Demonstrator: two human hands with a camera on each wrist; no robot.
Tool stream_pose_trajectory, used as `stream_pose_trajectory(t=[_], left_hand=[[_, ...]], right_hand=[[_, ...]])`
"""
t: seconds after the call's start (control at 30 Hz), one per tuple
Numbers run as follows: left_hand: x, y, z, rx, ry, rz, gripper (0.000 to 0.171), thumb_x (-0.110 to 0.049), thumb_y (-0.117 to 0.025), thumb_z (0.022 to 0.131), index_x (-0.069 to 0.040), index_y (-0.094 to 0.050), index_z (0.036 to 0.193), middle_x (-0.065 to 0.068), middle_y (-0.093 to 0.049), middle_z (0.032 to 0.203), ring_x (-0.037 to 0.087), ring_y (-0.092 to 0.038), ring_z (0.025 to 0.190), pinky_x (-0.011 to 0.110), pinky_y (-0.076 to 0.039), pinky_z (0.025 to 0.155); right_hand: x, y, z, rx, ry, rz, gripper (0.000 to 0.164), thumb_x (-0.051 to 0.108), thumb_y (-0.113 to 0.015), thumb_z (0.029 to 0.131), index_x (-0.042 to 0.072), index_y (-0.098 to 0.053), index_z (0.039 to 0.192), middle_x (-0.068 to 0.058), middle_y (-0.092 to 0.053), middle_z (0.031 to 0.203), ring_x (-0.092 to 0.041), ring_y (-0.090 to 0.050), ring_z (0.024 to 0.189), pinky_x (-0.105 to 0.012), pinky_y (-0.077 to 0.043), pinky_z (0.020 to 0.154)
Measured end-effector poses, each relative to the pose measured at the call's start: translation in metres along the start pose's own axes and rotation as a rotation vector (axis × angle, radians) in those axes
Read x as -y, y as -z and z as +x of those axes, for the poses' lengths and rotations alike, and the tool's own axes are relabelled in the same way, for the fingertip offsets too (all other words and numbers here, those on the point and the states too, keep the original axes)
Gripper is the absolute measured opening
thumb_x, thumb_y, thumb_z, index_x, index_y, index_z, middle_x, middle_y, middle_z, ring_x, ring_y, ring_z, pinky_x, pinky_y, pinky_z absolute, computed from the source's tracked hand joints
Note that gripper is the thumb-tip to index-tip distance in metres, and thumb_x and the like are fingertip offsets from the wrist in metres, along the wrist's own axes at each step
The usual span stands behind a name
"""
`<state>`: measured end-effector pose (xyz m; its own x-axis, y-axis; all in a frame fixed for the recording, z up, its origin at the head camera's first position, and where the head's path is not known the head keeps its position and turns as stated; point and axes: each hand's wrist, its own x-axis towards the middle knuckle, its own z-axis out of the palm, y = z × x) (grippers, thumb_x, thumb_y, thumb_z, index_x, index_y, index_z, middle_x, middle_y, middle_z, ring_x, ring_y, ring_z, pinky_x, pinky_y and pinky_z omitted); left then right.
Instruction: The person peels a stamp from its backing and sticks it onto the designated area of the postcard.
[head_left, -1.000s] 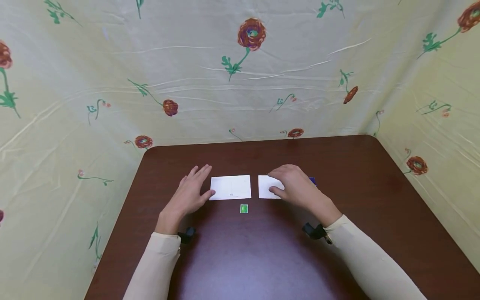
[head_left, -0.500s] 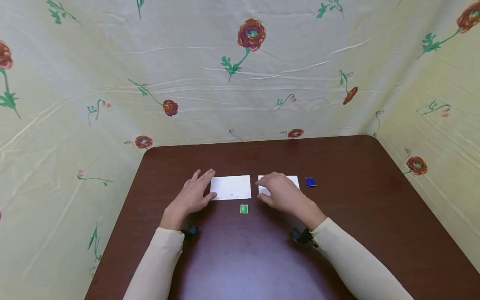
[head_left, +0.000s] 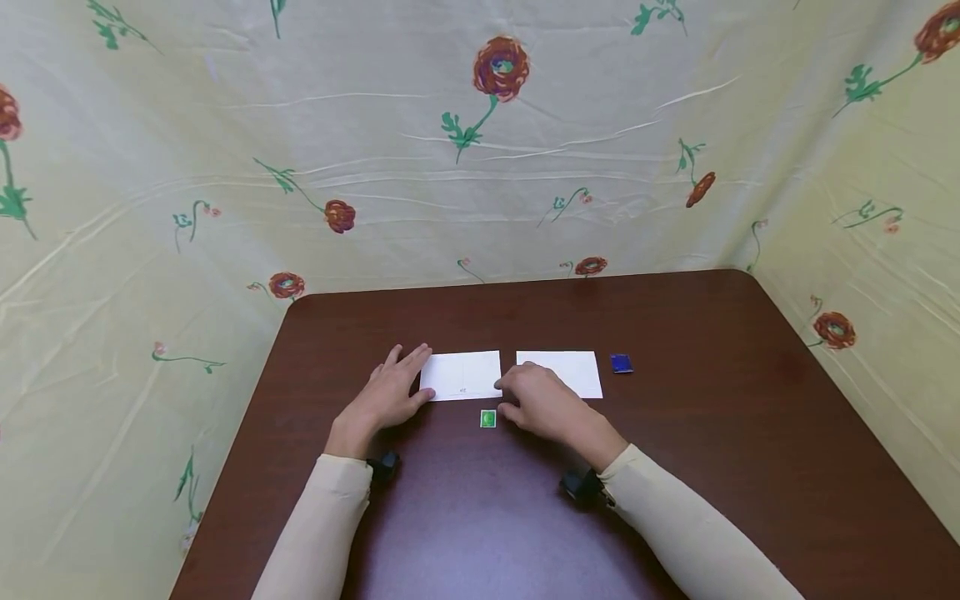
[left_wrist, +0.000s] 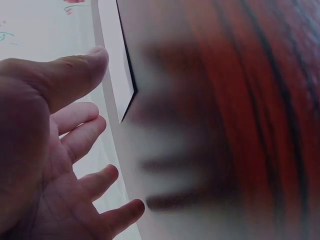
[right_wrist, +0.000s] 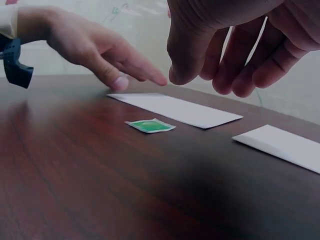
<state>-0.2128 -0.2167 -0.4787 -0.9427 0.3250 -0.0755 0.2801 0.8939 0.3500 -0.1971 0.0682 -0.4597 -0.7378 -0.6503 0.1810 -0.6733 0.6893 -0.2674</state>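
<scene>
On table (head_left: 465,508), near right fingers (right_wrist: 232,72) | green square (head_left: 488,418) | right loosely bent, left fingers (left_wrist: 87,135) spread

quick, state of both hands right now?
Left hand: open, holding nothing, near the left white sheet; contact unclear.
Right hand: open, loosely curled, holding nothing, near the green square.

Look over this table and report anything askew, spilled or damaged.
Nothing stands out. The left white sheet and right white sheet lie side by side, roughly in line. The green square and blue square sit close by, and no spill or tear shows on the table.
</scene>
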Motion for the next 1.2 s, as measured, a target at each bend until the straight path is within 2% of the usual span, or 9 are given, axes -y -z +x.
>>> stream_pose_trajectory(t=[0.07,0.2,0.3,0.77,0.93,1.2], left_hand=[[0.0,0.0,0.0,0.003,0.001,-0.004,0.074,-0.031,-0.066,0.096,-0.011,-0.03,0.158,0.007,-0.027,0.165,0.045,-0.016,0.152,0.069,-0.022,0.115],[-0.002,-0.001,0.002,0.008,-0.005,0.008,0.072,-0.029,-0.065,0.097,-0.011,-0.031,0.158,0.008,-0.028,0.165,0.046,-0.019,0.151,0.071,-0.022,0.113],[-0.002,-0.001,0.002,0.015,0.0,0.022,0.072,-0.029,-0.066,0.097,-0.01,-0.032,0.157,0.009,-0.03,0.164,0.045,-0.022,0.15,0.072,-0.022,0.113],[-0.002,-0.005,0.004,0.028,0.022,0.072,0.068,-0.03,-0.065,0.097,-0.012,-0.037,0.156,0.007,-0.033,0.163,0.043,-0.025,0.15,0.07,-0.022,0.113],[-0.003,-0.005,0.003,0.035,0.024,0.072,0.067,-0.03,-0.064,0.097,-0.012,-0.037,0.155,0.007,-0.032,0.164,0.044,-0.024,0.15,0.071,-0.021,0.113],[-0.003,-0.007,0.004,0.032,0.029,0.07,0.067,-0.03,-0.064,0.097,-0.012,-0.036,0.156,0.007,-0.031,0.164,0.043,-0.023,0.151,0.071,-0.02,0.114]], right_hand=[[0.002,-0.003,0.0,0.026,-0.019,0.009,0.027,0.021,-0.075,0.088,0.007,-0.075,0.111,-0.004,-0.074,0.104,-0.021,-0.065,0.096,-0.037,-0.054,0.086],[0.006,-0.01,0.001,0.067,-0.021,0.01,0.012,0.019,-0.073,0.088,0.011,-0.075,0.096,0.001,-0.067,0.087,-0.015,-0.058,0.081,-0.032,-0.051,0.072],[0.008,-0.016,0.001,0.067,0.001,0.013,0.004,0.018,-0.073,0.087,0.014,-0.072,0.086,0.003,-0.06,0.078,-0.012,-0.051,0.072,-0.03,-0.045,0.065],[0.013,-0.035,0.003,0.023,-0.025,-0.088,0.008,0.02,-0.07,0.089,0.014,-0.07,0.083,0.0,-0.056,0.079,-0.013,-0.051,0.068,-0.03,-0.045,0.062],[0.012,-0.036,0.003,0.018,-0.036,-0.096,0.008,0.02,-0.071,0.088,0.015,-0.069,0.083,0.001,-0.056,0.079,-0.013,-0.051,0.068,-0.029,-0.045,0.061],[0.01,-0.039,0.004,0.014,-0.028,-0.083,0.007,0.017,-0.071,0.086,0.013,-0.067,0.09,0.001,-0.057,0.082,-0.014,-0.054,0.071,-0.03,-0.048,0.064]])
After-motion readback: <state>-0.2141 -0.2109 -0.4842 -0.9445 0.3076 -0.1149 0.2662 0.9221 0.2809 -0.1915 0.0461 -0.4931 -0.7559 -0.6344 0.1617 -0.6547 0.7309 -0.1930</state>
